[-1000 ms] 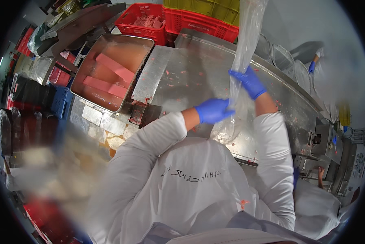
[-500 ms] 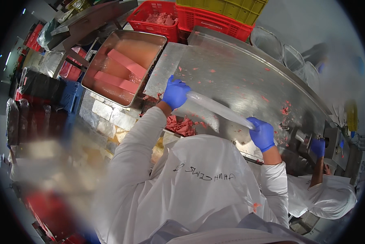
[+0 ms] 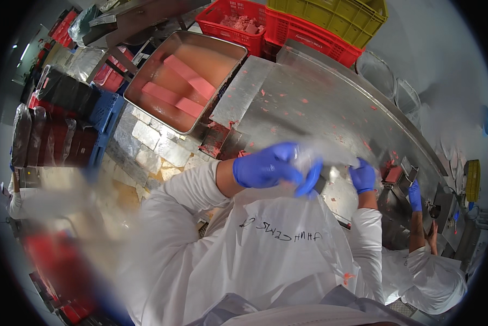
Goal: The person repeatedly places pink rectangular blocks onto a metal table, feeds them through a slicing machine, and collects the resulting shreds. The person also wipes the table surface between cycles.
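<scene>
In front of my apron I hold a translucent plastic bag [image 3: 333, 152], its body smeared by motion. My left hand [image 3: 274, 167], in a blue glove, curls its fingers around the near-left end of the bag. Also gloved in blue, my right hand [image 3: 363, 177] pinches the bag's right end. Both hands are over the near edge of a steel table [image 3: 314, 98]. Pink meat scraps [image 3: 214, 142] lie in a recess left of the bag. Long pink meat blocks [image 3: 189, 76] rest in cloudy liquid inside a steel tub [image 3: 236, 50] at the far left.
Red crates [image 3: 227, 31], one holding pink meat, and a yellow-green crate [image 3: 325, 19] stand beyond the table. Scraps dot the tabletop. At the right, a co-worker's gloved hand [image 3: 415, 196] is beside a pink block [image 3: 394, 174] and metal equipment. Blue pallets [image 3: 103, 117] are at left.
The bag was stretched long between my hands; now it is bunched closer. My left hand has moved right and nearer, toward my right hand. A pink block now shows by the co-worker's hand.
</scene>
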`<act>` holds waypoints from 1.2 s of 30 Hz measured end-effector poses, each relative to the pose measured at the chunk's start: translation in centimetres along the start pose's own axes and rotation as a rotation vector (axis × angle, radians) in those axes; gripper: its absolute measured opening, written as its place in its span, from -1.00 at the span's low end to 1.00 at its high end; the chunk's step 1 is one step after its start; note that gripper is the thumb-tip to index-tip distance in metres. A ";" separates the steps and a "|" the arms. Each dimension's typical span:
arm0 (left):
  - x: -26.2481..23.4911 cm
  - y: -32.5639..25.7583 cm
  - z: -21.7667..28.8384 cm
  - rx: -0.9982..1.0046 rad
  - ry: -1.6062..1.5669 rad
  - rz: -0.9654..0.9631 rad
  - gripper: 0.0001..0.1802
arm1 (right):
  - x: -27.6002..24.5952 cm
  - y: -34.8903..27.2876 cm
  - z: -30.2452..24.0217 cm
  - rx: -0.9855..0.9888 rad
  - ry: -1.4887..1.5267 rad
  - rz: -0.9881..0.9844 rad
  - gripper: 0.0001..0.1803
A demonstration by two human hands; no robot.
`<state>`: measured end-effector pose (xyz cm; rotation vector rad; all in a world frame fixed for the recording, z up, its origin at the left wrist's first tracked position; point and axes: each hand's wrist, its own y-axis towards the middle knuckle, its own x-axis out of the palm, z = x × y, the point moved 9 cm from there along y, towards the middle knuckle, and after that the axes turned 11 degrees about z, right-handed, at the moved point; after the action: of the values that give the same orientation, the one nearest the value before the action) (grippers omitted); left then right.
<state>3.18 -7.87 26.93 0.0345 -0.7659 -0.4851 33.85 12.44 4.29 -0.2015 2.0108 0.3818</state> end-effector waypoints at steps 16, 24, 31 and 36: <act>-7.5 1.6 2.2 0.318 0.152 0.145 -0.47 | -3.0 -2.1 -19.6 -0.296 0.445 -0.237 -0.55; -13.5 5.3 -7.9 -0.124 1.148 0.277 -0.46 | -2.1 -1.6 -23.1 0.395 1.806 -0.524 0.00; -10.2 5.9 -9.2 -0.273 0.718 0.174 -0.47 | 0.1 -2.8 -21.0 0.233 1.107 -0.224 -0.09; -11.1 6.1 -6.1 0.271 1.423 0.374 -0.49 | -0.8 -2.6 -18.3 0.033 0.609 -0.083 -0.46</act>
<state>2.90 1.45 16.48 0.4327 0.5697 0.0762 19.68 3.57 12.16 -0.4181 2.5934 0.2490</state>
